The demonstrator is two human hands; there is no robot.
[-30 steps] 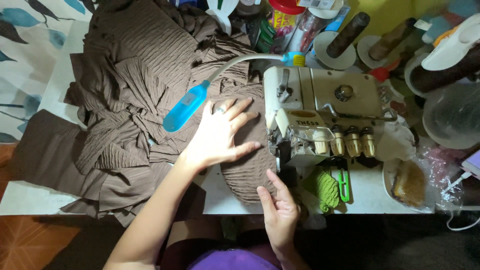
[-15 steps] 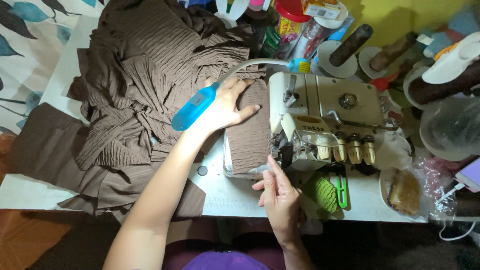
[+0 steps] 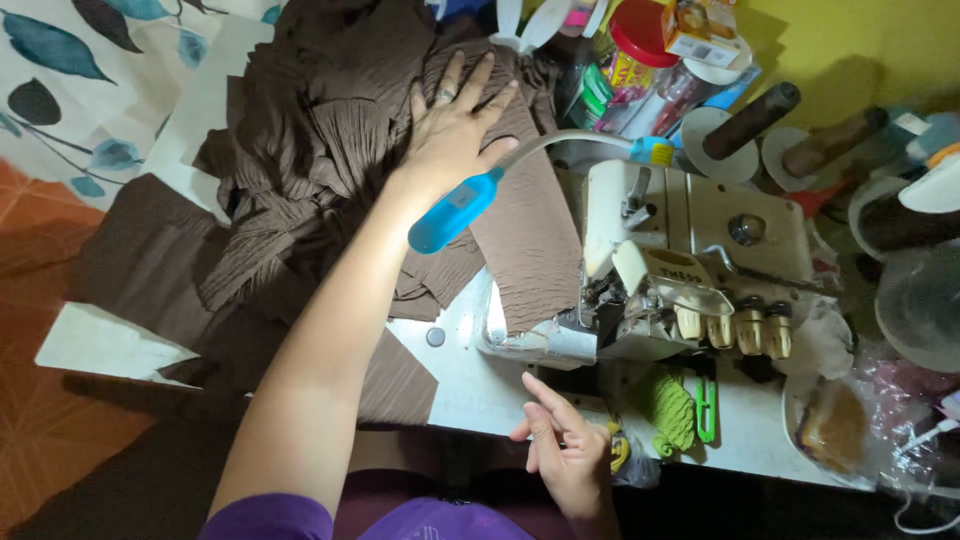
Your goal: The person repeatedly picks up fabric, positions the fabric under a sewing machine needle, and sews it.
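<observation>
Under the left hand (image 3: 452, 125), brown ribbed fabric (image 3: 330, 150), pressed flat by spread, released fingers, trailing down to the sewing machine (image 3: 680, 270). Nearer the body, right hand (image 3: 565, 455) loosely open, grasping nothing, just below the machine.

Lighting: dim room, single strong source. A small lamp with a blue head (image 3: 452, 211), just below the left hand (image 3: 452, 125) wrist, throws a bright patch on the white machine bed (image 3: 500, 320) above the right hand (image 3: 562, 450) fingertips. Glare: white hotspot there, detail washed out. Shadows: deep along the lower edge below the right hand; brown pleated fabric (image 3: 300, 150) left of the left fingers reads dark, folds faint. Focus: centre fairly sharp, corners softer. Distortion: mild wide-angle bending at the edges
</observation>
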